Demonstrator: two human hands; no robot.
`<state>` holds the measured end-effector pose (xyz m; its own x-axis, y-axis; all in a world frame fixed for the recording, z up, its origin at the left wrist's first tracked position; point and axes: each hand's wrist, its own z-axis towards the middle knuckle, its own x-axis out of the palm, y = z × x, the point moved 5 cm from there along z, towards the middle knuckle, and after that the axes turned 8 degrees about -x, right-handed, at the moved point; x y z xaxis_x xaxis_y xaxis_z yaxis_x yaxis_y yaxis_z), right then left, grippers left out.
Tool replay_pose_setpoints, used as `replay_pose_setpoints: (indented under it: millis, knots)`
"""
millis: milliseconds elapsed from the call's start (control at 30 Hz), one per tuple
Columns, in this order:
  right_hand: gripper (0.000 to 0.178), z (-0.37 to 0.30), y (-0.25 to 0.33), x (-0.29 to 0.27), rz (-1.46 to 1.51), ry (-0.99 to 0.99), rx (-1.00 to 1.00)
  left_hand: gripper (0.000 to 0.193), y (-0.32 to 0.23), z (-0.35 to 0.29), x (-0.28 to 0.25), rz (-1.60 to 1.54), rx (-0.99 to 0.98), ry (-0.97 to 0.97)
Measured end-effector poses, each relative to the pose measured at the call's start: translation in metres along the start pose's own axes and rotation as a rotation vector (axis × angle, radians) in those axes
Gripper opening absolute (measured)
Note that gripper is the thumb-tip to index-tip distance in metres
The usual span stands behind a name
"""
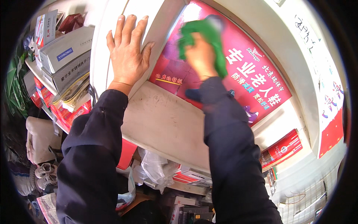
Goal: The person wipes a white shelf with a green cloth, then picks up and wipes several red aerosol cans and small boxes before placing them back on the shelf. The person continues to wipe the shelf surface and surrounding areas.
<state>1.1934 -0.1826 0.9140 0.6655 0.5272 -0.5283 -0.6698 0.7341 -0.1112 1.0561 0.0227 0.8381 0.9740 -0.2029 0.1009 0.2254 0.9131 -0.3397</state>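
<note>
My left hand (128, 52) lies flat with fingers spread against a white side panel (153, 31). My right hand (201, 56), blurred by motion, grips a green cloth (217, 44). The cloth covers the upper part of a glossy pink poster (272, 56) with white lettering and pictures of shoes, set into the back of a white cabinet. Its upper end is smeared, so I cannot tell how firmly it touches the poster. Below the poster stretches a white shelf board (160, 127) with dark scuffs, under my right forearm.
Grey cartons (69, 48) and red packages are stacked on shelves at the left. Beneath the board are a clear plastic bag (154, 166) and more boxes. A red package (281, 149) stands at the right, and grey shoes (46, 173) lie at the lower left.
</note>
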Motion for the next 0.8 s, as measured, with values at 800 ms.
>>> replay_pose_setpoints:
  millis: [800]
  knots:
    - [0.031, 0.059, 0.037, -0.015, 0.358, -0.517, -0.092, 0.075, -0.002, 0.003, -0.004, -0.021, -0.048, 0.095]
